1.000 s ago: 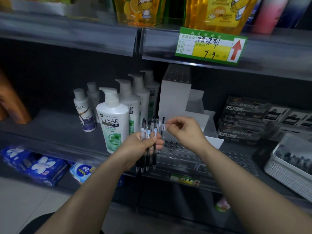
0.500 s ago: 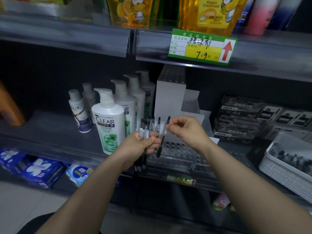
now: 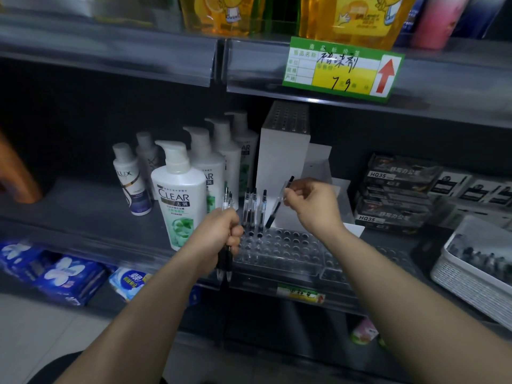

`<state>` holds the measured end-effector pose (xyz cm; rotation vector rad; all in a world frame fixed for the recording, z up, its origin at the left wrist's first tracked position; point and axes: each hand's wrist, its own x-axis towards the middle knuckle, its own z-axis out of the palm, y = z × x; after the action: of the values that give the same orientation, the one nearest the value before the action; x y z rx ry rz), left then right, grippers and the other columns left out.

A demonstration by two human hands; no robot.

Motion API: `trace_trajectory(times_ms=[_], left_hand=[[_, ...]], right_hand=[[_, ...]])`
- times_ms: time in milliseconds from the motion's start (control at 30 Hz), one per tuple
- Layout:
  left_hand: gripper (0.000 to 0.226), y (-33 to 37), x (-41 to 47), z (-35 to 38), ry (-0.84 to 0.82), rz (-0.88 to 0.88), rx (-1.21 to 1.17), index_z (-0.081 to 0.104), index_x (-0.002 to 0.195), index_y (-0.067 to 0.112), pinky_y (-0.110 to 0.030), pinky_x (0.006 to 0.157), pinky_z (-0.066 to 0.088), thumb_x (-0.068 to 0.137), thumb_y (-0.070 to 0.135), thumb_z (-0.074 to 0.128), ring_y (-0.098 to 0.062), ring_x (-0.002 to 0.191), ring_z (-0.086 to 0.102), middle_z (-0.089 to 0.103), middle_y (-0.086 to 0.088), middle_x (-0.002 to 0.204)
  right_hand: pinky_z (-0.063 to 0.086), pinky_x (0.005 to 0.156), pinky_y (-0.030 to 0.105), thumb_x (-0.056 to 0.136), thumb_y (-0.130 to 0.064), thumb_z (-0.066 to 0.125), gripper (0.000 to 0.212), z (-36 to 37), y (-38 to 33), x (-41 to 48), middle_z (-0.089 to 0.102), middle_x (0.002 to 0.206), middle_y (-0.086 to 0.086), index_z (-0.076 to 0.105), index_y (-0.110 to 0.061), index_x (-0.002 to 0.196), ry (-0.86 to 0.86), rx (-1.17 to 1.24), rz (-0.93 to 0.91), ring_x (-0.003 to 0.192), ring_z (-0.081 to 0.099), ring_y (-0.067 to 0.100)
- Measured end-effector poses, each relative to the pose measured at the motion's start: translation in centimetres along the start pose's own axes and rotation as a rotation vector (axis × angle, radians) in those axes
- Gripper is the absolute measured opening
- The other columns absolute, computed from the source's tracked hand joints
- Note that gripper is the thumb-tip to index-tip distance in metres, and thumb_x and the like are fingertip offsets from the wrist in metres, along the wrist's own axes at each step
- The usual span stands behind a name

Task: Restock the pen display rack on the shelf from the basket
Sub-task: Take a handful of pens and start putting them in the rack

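Within the clear rack [image 3: 279, 252] stand upright pens [image 3: 253, 212].

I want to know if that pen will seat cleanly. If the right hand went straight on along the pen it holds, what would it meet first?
Probably the clear rack: the pen in the right hand aims at its back row, just right of three standing pens. Depth is unclear.

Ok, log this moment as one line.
left hand: grips pen bunch | right hand: pinches single pen, tilted above rack | basket: at right
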<state>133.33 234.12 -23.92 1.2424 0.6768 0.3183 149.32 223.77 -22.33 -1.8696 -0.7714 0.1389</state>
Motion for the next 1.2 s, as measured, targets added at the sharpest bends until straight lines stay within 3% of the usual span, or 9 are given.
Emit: trace_trajectory(times_ms=[167,300,400,767,800,900,967,1100,1200], left_hand=[[0.012,-0.1,-0.2,0.2,0.028,0.049,0.022,0.044,0.09,0.01,-0.026,0.049,0.039,0.101,0.01,0.039,-0.011,0.048,0.038,0.05,-0.001,0.063],[0.016,-0.2,-0.2,-0.1,0.058,0.063,-0.01,0.054,0.107,0.003,-0.032,0.066,0.055,0.099,0.017,0.049,-0.015,0.063,0.06,0.063,-0.005,0.075],[0.022,-0.4,0.1,-0.3,0.064,0.062,0.032,0.057,0.111,0.007,-0.031,0.073,0.054,0.096,0.021,0.052,-0.017,0.081,0.069,0.073,-0.005,0.087],[0.016,-0.4,0.1,-0.4,0.052,0.033,0.041,0.056,0.111,0.01,-0.028,0.072,0.056,0.1,0.006,0.046,-0.016,0.083,0.069,0.074,-0.008,0.098],[0.016,-0.4,0.1,-0.4,0.044,0.034,0.042,0.054,0.113,0.009,-0.028,0.072,0.056,0.099,0.005,0.047,-0.016,0.084,0.069,0.074,-0.008,0.099],[0.019,-0.6,0.2,-0.4,0.034,0.045,0.029,0.05,0.117,0.005,-0.03,0.077,0.057,0.099,0.007,0.049,-0.018,0.089,0.072,0.075,-0.008,0.096],[0.019,-0.7,0.2,-0.4,0.031,0.047,0.014,0.056,0.115,0.002,-0.029,0.078,0.057,0.098,0.007,0.051,-0.019,0.091,0.072,0.075,-0.008,0.096],[0.016,-0.5,0.0,0.1,-0.012,0.055,-0.02,0.065,0.107,0.004,-0.026,0.075,0.059,0.094,0.006,0.055,-0.019,0.09,0.072,0.075,-0.011,0.098],[0.014,-0.6,-0.1,0.8,-0.071,0.065,-0.014,0.066,0.103,0.006,-0.025,0.075,0.059,0.094,0.005,0.056,-0.017,0.086,0.072,0.075,-0.01,0.096]], right_hand=[[0.044,0.062,0.021,0.086,-0.019,0.065,0.007,0.0,-0.8,0.6,0.065,0.07,-0.003,0.069,-0.015,0.083,0.015,-0.156,-0.091,0.066,0.058,0.009],[0.044,0.064,0.022,0.086,-0.018,0.064,0.009,0.2,-0.5,0.3,0.063,0.073,-0.005,0.07,-0.012,0.088,0.0,-0.242,-0.126,0.069,0.058,0.01],[0.051,0.069,0.029,0.084,-0.015,0.066,0.007,0.9,0.2,-0.2,0.066,0.075,0.001,0.069,-0.008,0.084,-0.039,-0.275,-0.138,0.071,0.061,0.017],[0.054,0.07,0.037,0.08,-0.013,0.063,0.005,1.7,0.6,-0.3,0.064,0.069,0.002,0.062,-0.011,0.076,-0.119,-0.332,-0.128,0.069,0.061,0.024],[0.054,0.071,0.036,0.08,-0.013,0.062,0.001,1.6,0.7,-0.2,0.064,0.07,0.002,0.063,-0.012,0.08,-0.118,-0.338,-0.119,0.07,0.061,0.023],[0.052,0.074,0.031,0.082,-0.013,0.06,0.024,1.4,0.7,-0.3,0.065,0.074,-0.002,0.065,-0.012,0.106,-0.159,-0.35,-0.091,0.074,0.061,0.018],[0.051,0.073,0.03,0.083,-0.014,0.061,0.029,1.2,0.7,-0.6,0.063,0.074,-0.005,0.064,-0.012,0.111,-0.167,-0.353,-0.084,0.074,0.06,0.017],[0.045,0.067,0.024,0.084,-0.016,0.059,0.016,0.3,0.6,-0.9,0.058,0.071,-0.011,0.066,-0.016,0.099,-0.076,-0.273,-0.053,0.069,0.056,0.011],[0.045,0.063,0.017,0.085,-0.016,0.068,0.001,-0.4,-0.7,-1.6,0.061,0.073,-0.005,0.068,-0.018,0.085,-0.17,-0.07,-0.035,0.064,0.052,0.006]])
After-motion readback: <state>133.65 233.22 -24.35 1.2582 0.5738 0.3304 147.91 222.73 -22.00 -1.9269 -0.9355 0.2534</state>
